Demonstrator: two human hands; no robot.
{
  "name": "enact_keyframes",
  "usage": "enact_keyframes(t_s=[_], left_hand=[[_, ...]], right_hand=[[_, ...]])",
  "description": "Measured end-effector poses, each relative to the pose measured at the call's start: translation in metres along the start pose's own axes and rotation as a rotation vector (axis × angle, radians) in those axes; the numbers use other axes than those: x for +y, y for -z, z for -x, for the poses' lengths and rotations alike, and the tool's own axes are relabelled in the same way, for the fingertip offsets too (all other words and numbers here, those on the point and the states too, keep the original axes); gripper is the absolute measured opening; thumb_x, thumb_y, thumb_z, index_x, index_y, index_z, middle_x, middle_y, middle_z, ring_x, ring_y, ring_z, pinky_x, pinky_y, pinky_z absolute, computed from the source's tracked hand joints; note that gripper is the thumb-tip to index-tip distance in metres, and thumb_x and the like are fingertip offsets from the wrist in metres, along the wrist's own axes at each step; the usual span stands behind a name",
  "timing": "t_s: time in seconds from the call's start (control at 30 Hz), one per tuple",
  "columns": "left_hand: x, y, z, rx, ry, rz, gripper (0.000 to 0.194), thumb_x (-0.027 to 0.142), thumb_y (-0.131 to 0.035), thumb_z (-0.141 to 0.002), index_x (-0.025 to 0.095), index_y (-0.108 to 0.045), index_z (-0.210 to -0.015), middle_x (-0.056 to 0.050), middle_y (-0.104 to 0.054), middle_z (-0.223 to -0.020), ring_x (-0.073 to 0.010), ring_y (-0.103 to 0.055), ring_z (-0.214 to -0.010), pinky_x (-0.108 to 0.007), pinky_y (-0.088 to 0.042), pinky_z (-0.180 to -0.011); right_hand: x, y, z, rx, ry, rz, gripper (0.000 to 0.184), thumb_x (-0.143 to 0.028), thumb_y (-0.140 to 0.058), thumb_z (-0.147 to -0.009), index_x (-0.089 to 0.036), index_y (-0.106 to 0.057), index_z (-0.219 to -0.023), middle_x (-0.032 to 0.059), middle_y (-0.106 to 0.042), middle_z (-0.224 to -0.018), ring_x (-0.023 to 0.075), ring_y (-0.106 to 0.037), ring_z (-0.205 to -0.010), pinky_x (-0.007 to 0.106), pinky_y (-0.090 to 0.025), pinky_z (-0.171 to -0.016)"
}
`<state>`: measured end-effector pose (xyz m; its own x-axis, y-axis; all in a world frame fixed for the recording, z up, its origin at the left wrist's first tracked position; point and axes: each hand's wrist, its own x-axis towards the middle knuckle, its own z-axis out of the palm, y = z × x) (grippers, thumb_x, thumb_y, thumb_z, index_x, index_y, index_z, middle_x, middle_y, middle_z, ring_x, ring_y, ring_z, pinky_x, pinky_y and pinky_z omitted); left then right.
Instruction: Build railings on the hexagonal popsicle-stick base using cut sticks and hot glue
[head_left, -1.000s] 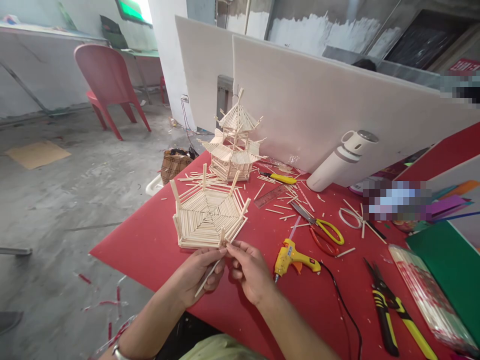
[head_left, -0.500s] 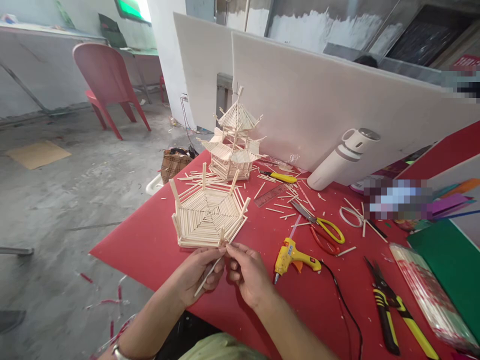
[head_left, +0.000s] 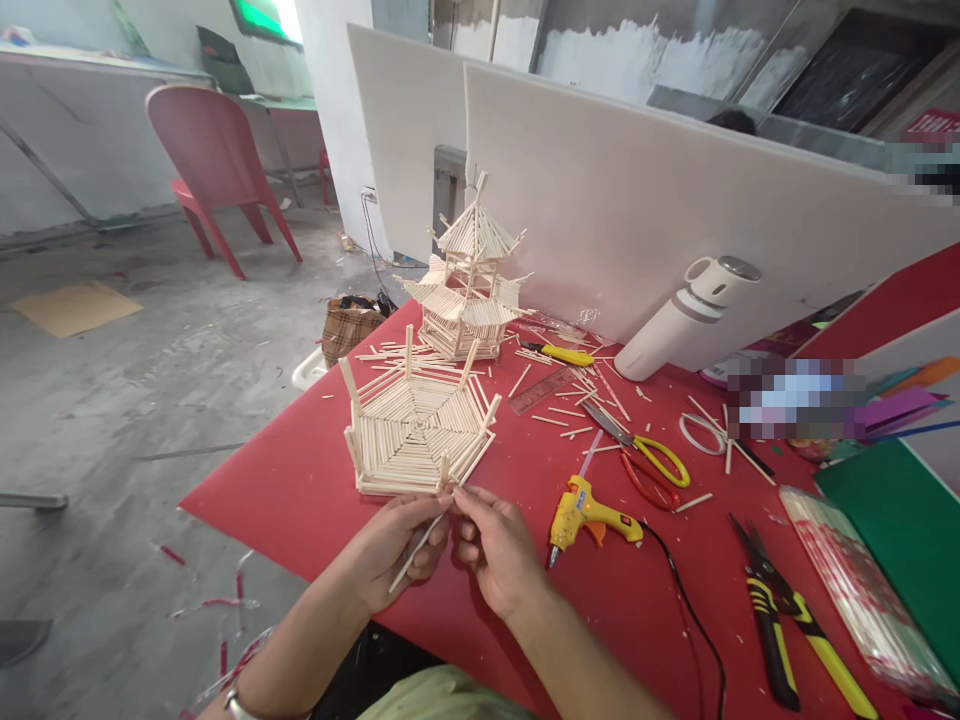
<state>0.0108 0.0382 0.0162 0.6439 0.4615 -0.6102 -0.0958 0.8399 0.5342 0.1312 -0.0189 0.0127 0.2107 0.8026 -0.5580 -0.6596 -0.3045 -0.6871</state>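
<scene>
My left hand (head_left: 405,548) has its grip closed around a thin wooden stick (head_left: 415,556); my right hand (head_left: 495,545) pinches, fingertips nearly closed, at the near corner of the hexagonal base (head_left: 420,428), though what it pinches is hidden. The base, ribbed and upright-posted, lies near the red bench's (head_left: 277,485) left edge. Smooth open surface lies left of it; rightward, the yellow glue gun (head_left: 589,518) crowds my room.
</scene>
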Motion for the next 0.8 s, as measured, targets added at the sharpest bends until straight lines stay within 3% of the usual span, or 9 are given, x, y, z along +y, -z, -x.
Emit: enact_keyframes(t_s=[0.37,0.53,0.63,0.7,0.8], left_hand=[[-0.005,-0.001,-0.001,0.001,-0.080,-0.057,0.034,0.038,-0.075,-0.073,0.014,-0.056,-0.059,0.003,-0.050,-0.045,-0.0037,-0.034,-0.031,-0.017,-0.021,-0.033],[-0.018,-0.011,0.004,-0.015,-0.185,-0.179,0.028,0.040,-0.068,-0.081,0.014,-0.062,-0.071,0.001,-0.057,-0.054,-0.0073,-0.044,-0.036,-0.019,-0.033,-0.036],[-0.022,-0.021,0.006,-0.019,-0.205,-0.239,0.033,0.042,-0.061,-0.085,0.015,-0.059,-0.065,-0.002,-0.058,-0.055,-0.0111,-0.050,-0.039,-0.023,-0.038,-0.038],[-0.024,-0.028,0.008,-0.005,-0.205,-0.283,0.038,0.045,-0.060,-0.085,0.016,-0.058,-0.061,-0.002,-0.057,-0.053,-0.0111,-0.048,-0.038,-0.023,-0.036,-0.038],[-0.026,-0.037,0.008,0.023,-0.206,-0.332,0.043,0.051,-0.062,-0.084,0.015,-0.057,-0.059,0.001,-0.051,-0.047,-0.0062,-0.035,-0.033,-0.021,-0.024,-0.035]], right_hand=[[-0.001,0.001,0.001,-0.005,0.073,0.044,0.038,-0.043,-0.083,-0.061,-0.014,-0.076,-0.085,-0.0056,-0.046,-0.060,0.0029,-0.027,-0.048,0.016,-0.019,-0.039],[0.001,0.017,0.014,0.012,0.177,0.210,0.030,-0.046,-0.075,-0.074,-0.018,-0.074,-0.082,-0.0077,-0.036,-0.054,0.0058,-0.024,-0.049,0.020,-0.018,-0.042],[0.000,0.027,0.024,0.002,0.285,0.328,0.031,-0.047,-0.069,-0.081,-0.019,-0.071,-0.070,-0.0049,-0.043,-0.057,0.0075,-0.029,-0.051,0.022,-0.021,-0.044],[-0.002,0.032,0.030,-0.003,0.356,0.394,0.034,-0.047,-0.066,-0.084,-0.019,-0.069,-0.064,-0.0029,-0.049,-0.063,0.0087,-0.034,-0.054,0.023,-0.025,-0.046],[-0.005,0.038,0.036,0.025,0.431,0.449,0.033,-0.049,-0.065,-0.084,-0.021,-0.073,-0.069,-0.0019,-0.052,-0.067,0.0112,-0.041,-0.059,0.024,-0.031,-0.051]])
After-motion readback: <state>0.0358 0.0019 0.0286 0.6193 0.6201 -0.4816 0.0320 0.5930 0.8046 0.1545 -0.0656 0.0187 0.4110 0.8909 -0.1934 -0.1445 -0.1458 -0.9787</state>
